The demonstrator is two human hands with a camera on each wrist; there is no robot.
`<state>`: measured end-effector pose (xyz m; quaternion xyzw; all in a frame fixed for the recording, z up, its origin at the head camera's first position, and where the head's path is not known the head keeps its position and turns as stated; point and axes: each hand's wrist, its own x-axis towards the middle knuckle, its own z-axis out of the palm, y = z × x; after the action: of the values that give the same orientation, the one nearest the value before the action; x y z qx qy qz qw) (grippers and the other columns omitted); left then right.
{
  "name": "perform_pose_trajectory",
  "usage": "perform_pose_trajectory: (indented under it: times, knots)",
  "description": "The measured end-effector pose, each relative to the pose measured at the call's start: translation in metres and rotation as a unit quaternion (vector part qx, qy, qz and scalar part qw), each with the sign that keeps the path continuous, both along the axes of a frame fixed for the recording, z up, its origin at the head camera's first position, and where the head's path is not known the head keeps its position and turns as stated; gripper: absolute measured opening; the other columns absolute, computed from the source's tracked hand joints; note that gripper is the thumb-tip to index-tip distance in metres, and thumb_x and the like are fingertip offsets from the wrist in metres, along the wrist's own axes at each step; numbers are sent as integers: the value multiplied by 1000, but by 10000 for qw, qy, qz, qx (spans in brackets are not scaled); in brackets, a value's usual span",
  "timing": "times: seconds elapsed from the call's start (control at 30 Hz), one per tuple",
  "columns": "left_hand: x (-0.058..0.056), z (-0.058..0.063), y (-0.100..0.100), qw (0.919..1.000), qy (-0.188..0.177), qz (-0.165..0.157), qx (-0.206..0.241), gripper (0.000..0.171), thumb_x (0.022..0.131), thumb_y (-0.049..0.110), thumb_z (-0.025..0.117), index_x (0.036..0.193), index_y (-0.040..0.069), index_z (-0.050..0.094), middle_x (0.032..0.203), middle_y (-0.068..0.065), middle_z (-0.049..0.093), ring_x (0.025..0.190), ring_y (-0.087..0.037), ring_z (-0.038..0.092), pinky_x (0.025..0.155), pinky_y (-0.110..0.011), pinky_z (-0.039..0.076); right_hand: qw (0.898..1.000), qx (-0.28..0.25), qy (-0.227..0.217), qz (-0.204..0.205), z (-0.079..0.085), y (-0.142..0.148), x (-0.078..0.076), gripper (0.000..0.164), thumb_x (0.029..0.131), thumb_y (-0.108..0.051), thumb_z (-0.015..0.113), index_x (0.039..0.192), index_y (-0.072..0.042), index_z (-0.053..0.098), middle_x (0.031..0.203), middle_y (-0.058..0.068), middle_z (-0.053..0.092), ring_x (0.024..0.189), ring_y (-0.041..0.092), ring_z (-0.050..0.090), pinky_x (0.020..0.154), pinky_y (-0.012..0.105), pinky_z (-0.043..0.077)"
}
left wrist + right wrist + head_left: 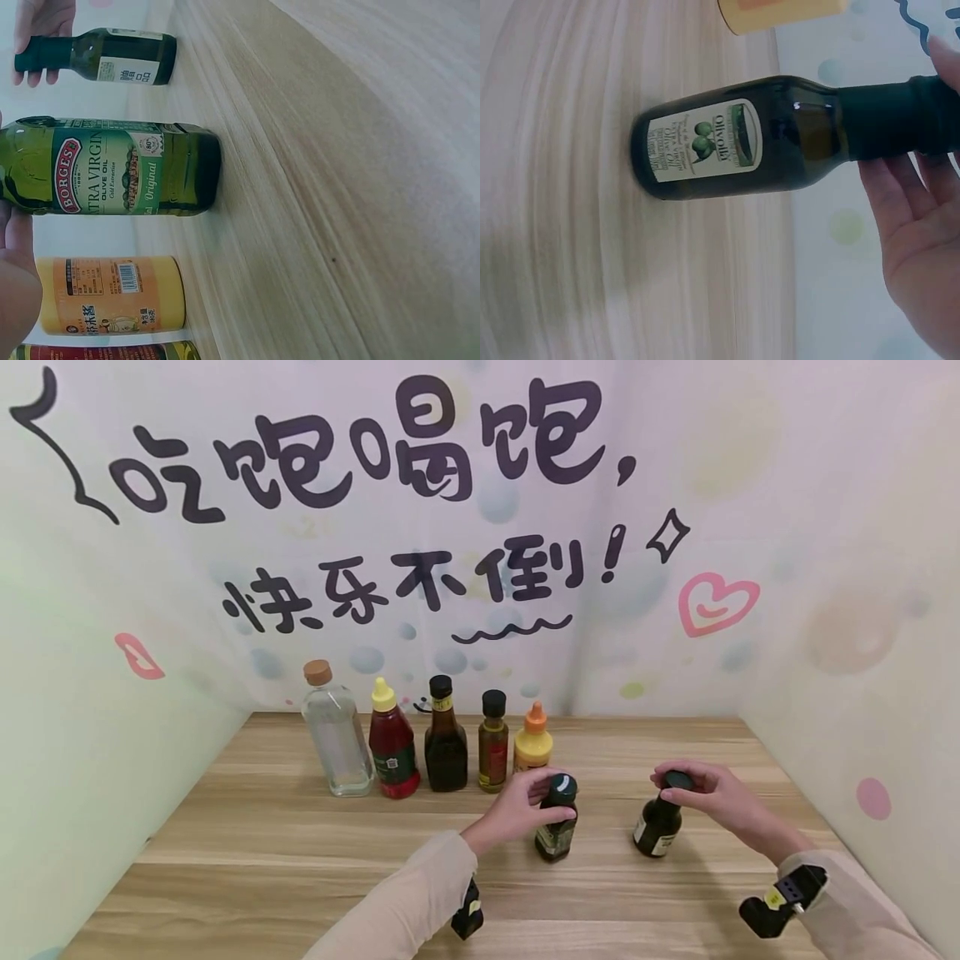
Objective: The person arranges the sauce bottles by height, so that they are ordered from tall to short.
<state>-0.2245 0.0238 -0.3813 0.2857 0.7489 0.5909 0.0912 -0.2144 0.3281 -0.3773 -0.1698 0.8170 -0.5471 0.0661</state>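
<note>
My left hand [516,810] holds a green olive oil bottle [105,166] near its dark cap, fingers behind and thumb in front. Its label reads "Borges" in the left wrist view. At the right, my right hand [722,799] grips a smaller dark olive oil bottle [727,142] by its neck; that one has a pale label with green olives. Both bottles are roughly upright, bases down at the wooden table [315,877]; whether either base is slightly raised I cannot tell. Just behind the left hand is a yellow squeeze bottle [533,747] with an orange nozzle, partly hidden.
Along the back stand a clear bottle [337,747] with a brown cap, a red sauce bottle [392,752] with a yellow tip, a dark sauce bottle [446,752], and a black-capped oil bottle [493,756]. A printed white wall sheet [637,668] rises behind the table.
</note>
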Motion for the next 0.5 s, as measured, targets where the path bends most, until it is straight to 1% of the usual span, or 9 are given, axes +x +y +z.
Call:
perform_pose_trajectory:
  times: [0.17, 0.23, 0.5]
  knots:
    - [1, 0, 1, 10000, -44, 35, 3, 41, 78, 7, 67, 116, -1, 54, 111, -11, 57, 102, -20, 55, 87, -24, 42, 9996, 110, 195, -142, -2, -1, 1, 37, 86, -14, 58, 116, 6, 49, 104, -4, 61, 94, 7, 56, 76, 21, 47]
    - [1, 0, 1, 10000, -48, 54, 4, 40, 78, 7, 67, 115, -1, 54, 111, -11, 57, 102, -20, 55, 87, -24, 42, 9996, 76, 230, -169, -2, -2, 1, 36, 86, -13, 58, 115, 6, 50, 103, -4, 61, 94, 7, 57, 75, 21, 47]
    - [2, 1, 1, 10000, 16, 64, -25, 40, 78, 7, 67, 115, -1, 55, 110, -11, 58, 102, -21, 55, 86, -23, 42, 9994, -83, 315, -97, -5, -2, -1, 37, 86, -10, 58, 114, 11, 48, 101, -5, 62, 92, 6, 57, 74, 21, 48]
